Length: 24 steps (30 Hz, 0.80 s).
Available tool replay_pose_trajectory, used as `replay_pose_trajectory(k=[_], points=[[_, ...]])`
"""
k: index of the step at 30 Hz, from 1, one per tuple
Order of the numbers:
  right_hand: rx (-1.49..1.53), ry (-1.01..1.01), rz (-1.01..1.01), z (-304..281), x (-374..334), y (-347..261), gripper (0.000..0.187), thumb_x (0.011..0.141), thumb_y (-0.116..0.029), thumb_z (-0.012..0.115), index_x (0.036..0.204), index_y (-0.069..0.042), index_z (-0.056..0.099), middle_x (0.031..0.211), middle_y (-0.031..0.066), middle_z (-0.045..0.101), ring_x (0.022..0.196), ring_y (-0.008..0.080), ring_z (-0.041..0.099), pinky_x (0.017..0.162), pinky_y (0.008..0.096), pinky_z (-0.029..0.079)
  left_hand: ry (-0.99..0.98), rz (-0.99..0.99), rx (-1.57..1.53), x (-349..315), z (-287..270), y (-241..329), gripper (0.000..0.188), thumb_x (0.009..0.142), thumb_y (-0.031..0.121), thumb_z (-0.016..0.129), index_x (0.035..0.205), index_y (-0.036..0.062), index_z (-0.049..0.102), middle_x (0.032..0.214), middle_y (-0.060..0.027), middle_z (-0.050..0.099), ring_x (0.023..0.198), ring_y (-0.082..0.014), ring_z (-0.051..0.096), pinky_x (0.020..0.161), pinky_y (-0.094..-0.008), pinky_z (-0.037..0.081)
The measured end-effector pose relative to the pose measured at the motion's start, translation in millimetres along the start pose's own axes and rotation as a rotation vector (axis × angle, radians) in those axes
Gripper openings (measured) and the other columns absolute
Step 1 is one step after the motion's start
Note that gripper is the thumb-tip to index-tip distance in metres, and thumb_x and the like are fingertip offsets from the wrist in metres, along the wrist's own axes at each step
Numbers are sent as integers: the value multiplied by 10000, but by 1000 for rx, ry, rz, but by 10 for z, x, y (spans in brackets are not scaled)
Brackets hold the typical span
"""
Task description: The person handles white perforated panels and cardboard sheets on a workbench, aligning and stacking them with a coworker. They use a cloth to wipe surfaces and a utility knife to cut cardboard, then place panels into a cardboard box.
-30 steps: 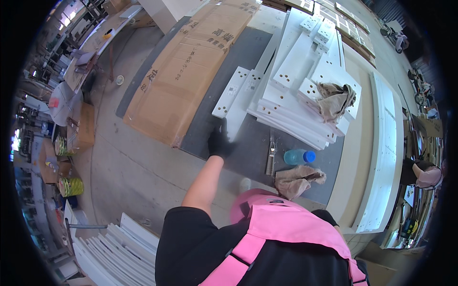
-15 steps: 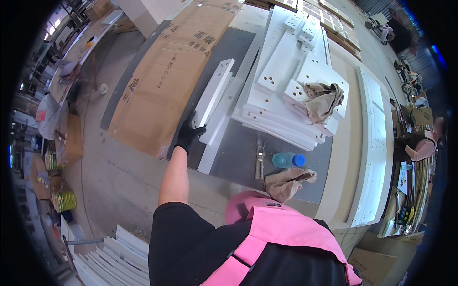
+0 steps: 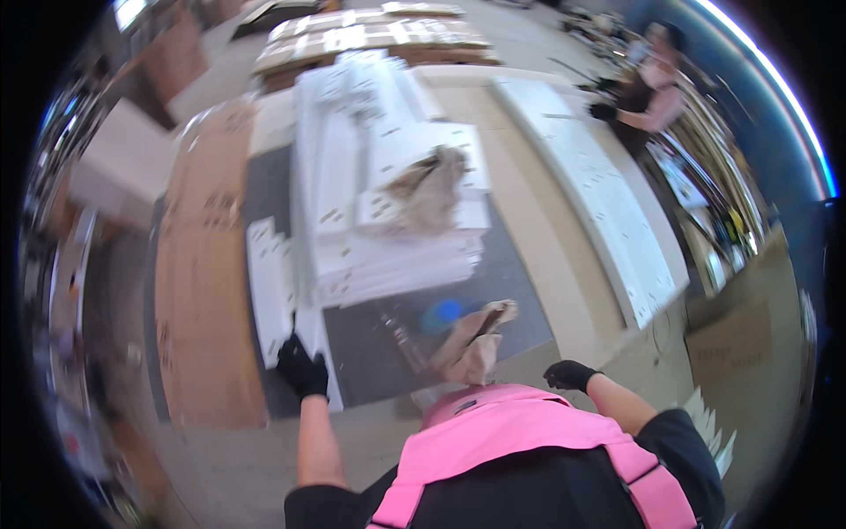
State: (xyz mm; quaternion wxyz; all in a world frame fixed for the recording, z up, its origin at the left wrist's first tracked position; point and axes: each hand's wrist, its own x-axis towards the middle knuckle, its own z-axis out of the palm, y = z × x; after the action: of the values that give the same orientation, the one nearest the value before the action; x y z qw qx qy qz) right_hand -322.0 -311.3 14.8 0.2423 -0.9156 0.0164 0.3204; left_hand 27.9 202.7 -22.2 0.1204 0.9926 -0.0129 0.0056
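Note:
Black gloves cover both of my hands. My left hand lies over the near end of a narrow white board with drilled holes, one finger stretched forward along it. Another white board lies flat beside it, partly under the hand. My right hand hangs by the table's near edge, right of a crumpled beige cloth, holding nothing visible; its fingers are loosely bent and slightly apart. A blue-capped bottle and a blurred brush-like tool lie left of that cloth.
A stack of white drilled boards fills the table's middle, with another cloth on top. A long cardboard package lies on the left, a long white panel on the right. Another person stands at the far right.
The view has swung right. The narrow white board, tilted up in my left hand before, now lies flat with the hand over its end. My right hand has come into sight.

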Motion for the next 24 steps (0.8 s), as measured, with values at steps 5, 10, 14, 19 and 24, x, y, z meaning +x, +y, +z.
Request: replay_pose_trajectory(k=[5,10,14,19,24], points=[[-213,94,-243,119,138,135,174,805,-173,576,835,-40,685,902,170,676,864,355,653,781,429,533,-122,-39,240,59,44,122,831,791,359,727,1469,71,342,1413,-142,457,1300,-376,410,1057,-509,339],[-83,103,-129,233,196,167,157,805,-147,572,810,-36,683,898,166,676,865,347,659,775,416,541,-68,-272,-31,65,197,131,717,767,397,684,1344,15,494,1339,-200,542,1208,-334,540,1052,-423,400],[-65,161,-142,301,61,367,164,798,-157,598,818,-26,694,881,171,680,852,350,665,777,418,541,-131,-293,1,-120,244,31,454,714,311,648,1028,-15,682,1051,-236,677,1004,-396,639,884,-469,502],[163,112,-133,262,-226,893,267,847,-211,586,1019,-36,691,1043,183,683,974,349,648,861,405,503,165,-391,-288,-994,456,-1,466,749,192,603,1166,-13,629,1127,-241,657,1017,-393,641,837,-481,512],[719,28,-139,-72,-726,1320,364,892,-203,612,1223,-53,639,1039,115,708,922,206,651,850,331,500,365,-466,-720,-1704,547,410,539,820,187,632,1310,-4,513,1097,-178,640,953,-317,640,779,-403,525]])
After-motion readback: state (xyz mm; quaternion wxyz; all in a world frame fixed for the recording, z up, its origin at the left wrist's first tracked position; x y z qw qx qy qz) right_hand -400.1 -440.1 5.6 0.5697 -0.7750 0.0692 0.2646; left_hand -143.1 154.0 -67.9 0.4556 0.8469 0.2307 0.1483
